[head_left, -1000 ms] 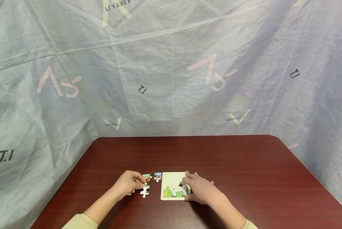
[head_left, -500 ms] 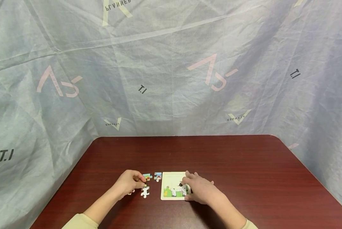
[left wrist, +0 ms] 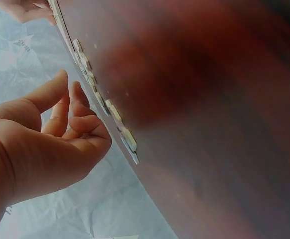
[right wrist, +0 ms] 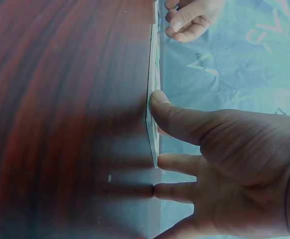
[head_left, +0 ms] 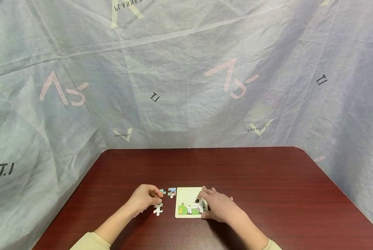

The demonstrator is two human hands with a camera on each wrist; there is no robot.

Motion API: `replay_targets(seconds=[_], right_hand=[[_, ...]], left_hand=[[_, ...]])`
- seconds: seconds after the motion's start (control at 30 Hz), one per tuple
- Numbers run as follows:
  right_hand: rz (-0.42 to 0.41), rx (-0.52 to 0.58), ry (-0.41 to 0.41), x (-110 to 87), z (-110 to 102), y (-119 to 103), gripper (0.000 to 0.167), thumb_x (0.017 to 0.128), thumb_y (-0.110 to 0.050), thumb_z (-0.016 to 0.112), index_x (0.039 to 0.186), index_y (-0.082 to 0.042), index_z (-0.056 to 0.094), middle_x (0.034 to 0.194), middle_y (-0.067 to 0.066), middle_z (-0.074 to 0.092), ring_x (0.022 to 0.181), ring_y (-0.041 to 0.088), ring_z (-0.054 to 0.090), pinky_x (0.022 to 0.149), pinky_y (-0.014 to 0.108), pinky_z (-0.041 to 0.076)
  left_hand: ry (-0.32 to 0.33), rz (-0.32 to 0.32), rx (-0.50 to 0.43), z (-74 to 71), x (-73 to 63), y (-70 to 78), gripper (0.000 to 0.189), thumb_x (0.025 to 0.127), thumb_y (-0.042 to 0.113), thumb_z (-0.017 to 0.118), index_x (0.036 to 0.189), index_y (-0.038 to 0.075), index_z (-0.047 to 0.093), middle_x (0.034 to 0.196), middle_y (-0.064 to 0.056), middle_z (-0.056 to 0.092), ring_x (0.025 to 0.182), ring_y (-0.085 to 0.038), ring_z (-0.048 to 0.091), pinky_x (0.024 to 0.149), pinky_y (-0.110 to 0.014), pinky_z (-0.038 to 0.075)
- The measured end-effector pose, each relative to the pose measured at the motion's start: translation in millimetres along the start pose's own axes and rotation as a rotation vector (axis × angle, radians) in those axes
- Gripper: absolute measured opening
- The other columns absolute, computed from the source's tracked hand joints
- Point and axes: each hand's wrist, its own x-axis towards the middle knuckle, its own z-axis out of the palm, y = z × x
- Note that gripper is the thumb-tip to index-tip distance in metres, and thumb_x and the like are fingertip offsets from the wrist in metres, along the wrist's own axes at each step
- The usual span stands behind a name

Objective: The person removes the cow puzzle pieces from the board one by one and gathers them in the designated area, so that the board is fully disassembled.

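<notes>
A person's left hand [head_left: 144, 198], its grip released and fingers curled loosely, hung just above loose jigsaw pieces [head_left: 158, 210] on the dark red tabletop [head_left: 252, 170] before us, while the right hand [head_left: 219, 205], fingers spread and grip unclenched, rested on the right side of a puzzle board [head_left: 187, 196], just right of the pieces.

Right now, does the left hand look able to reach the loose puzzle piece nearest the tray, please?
Probably yes: the left hand is close, and nothing covers that loose puzzle piece, though another piece lies between.
</notes>
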Motion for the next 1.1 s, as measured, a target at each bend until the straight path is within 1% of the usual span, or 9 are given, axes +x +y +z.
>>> replay_targets(seconds=[0.1,0.23,0.4,0.53,0.63,0.77,0.87,1.0,1.1], right_hand=[[0.035,-0.011,0.003,1.6,0,-1,0.061,0.079,-0.029,0.087,0.130,-0.013,0.057,0.152,0.016,0.046,0.135,0.044,0.047,0.076,0.082,0.040],[0.074,-0.021,0.007,3.4,0,-1,0.077,0.078,-0.031,0.088,0.141,-0.005,0.052,0.152,0.017,0.047,0.134,0.043,0.048,0.080,0.082,0.039],[0.085,-0.010,0.007,3.4,0,0,0.079,0.078,-0.031,0.089,0.142,-0.002,0.053,0.152,0.017,0.046,0.136,0.042,0.047,0.081,0.082,0.037],[0.096,0.001,0.005,3.8,0,1,0.085,0.078,-0.032,0.089,0.146,0.001,0.048,0.150,0.017,0.049,0.136,0.041,0.046,0.083,0.082,0.037],[0.098,-0.004,0.002,4.2,0,2,0.087,0.077,-0.032,0.089,0.147,0.001,0.047,0.149,0.017,0.050,0.136,0.040,0.047,0.083,0.082,0.038],[0.102,-0.008,0.002,4.2,0,2,0.089,0.077,-0.033,0.089,0.147,0.001,0.047,0.146,0.015,0.053,0.135,0.040,0.048,0.083,0.081,0.039],[0.104,-0.007,0.008,4.6,1,2,0.090,0.076,-0.033,0.089,0.147,0.002,0.047,0.144,0.017,0.055,0.134,0.041,0.049,0.082,0.081,0.039],[0.099,-0.011,0.019,5.5,1,1,0.088,0.075,-0.033,0.090,0.145,0.001,0.049,0.145,0.018,0.054,0.133,0.042,0.050,0.080,0.080,0.041],[0.102,-0.012,0.021,6.0,2,1,0.089,0.075,-0.033,0.090,0.146,0.001,0.048,0.144,0.017,0.055,0.133,0.041,0.050,0.080,0.080,0.041]], left_hand=[[0.003,0.017,0.015,2.3,0.1,2.9,0.011,0.082,-0.005,0.078,0.090,-0.002,0.070,0.077,-0.005,0.062,0.070,-0.017,0.057,0.063,-0.033,0.049],[0.004,0.025,0.015,6.3,1.8,6.1,0.012,0.082,-0.005,0.079,0.089,-0.002,0.070,0.077,-0.005,0.062,0.072,-0.018,0.058,0.066,-0.034,0.050],[0.000,0.018,0.019,12.9,5.7,9.5,0.013,0.081,-0.003,0.080,0.089,0.000,0.071,0.078,-0.004,0.061,0.072,-0.018,0.056,0.064,-0.032,0.047],[-0.010,0.035,0.026,19.7,9.0,12.3,0.012,0.081,-0.002,0.081,0.088,0.001,0.072,0.079,-0.003,0.062,0.074,-0.017,0.055,0.063,-0.031,0.047],[-0.036,0.051,0.005,25.9,10.7,15.6,0.012,0.081,-0.003,0.080,0.088,0.001,0.071,0.079,-0.003,0.062,0.075,-0.017,0.055,0.064,-0.030,0.047],[-0.075,0.089,-0.016,36.5,12.4,22.0,0.012,0.080,-0.005,0.079,0.087,0.000,0.071,0.077,-0.003,0.062,0.072,-0.016,0.055,0.063,-0.030,0.047],[-0.085,0.122,-0.004,46.9,16.3,26.4,0.012,0.078,-0.005,0.080,0.086,-0.001,0.071,0.074,-0.002,0.062,0.071,-0.014,0.055,0.061,-0.028,0.045],[-0.095,0.133,-0.006,60.5,22.7,32.0,0.013,0.077,-0.006,0.080,0.084,-0.001,0.071,0.072,-0.001,0.061,0.069,-0.013,0.054,0.060,-0.026,0.045],[-0.107,0.130,-0.023,68.4,26.2,35.8,0.014,0.075,-0.008,0.080,0.084,-0.002,0.071,0.071,-0.001,0.061,0.067,-0.012,0.055,0.060,-0.026,0.047]])
